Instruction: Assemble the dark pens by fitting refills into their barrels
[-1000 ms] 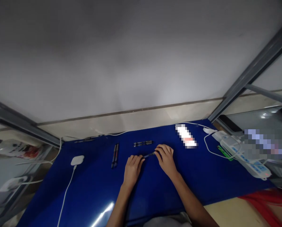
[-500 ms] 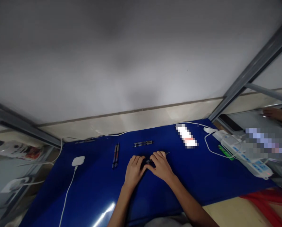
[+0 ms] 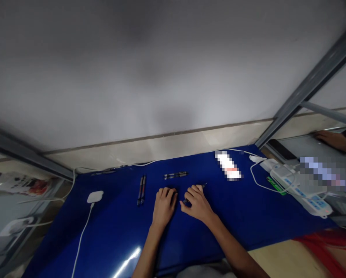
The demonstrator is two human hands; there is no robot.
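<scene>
My right hand (image 3: 198, 202) is closed around a dark pen (image 3: 204, 185), whose thin tip sticks out beyond the fingers; most of the barrel is covered. To its left, my left hand (image 3: 164, 205) rests palm down on the blue table (image 3: 219, 216), fingers stretched forward and slightly bent, with no object showing in it. A small gap separates the two hands. Beyond them lies a pair of dark pens (image 3: 175, 175) placed crosswise, side by side. Left of my left hand, another pair of pens (image 3: 141, 190) with reddish barrels lies lengthwise.
A white earbud case (image 3: 95, 197) with a cable lies left. Thin dark pens (image 3: 109, 170) lie by the wall. A blurred-out bright phone-like item (image 3: 228, 166) is at the back right. A power strip (image 3: 303, 195) and green packet (image 3: 275, 186) sit right; another person's hand (image 3: 332, 138) is beyond.
My hands have come apart: the left has drawn slightly left, away from the pen, while the right keeps hold of it. The other person's hand has shifted left.
</scene>
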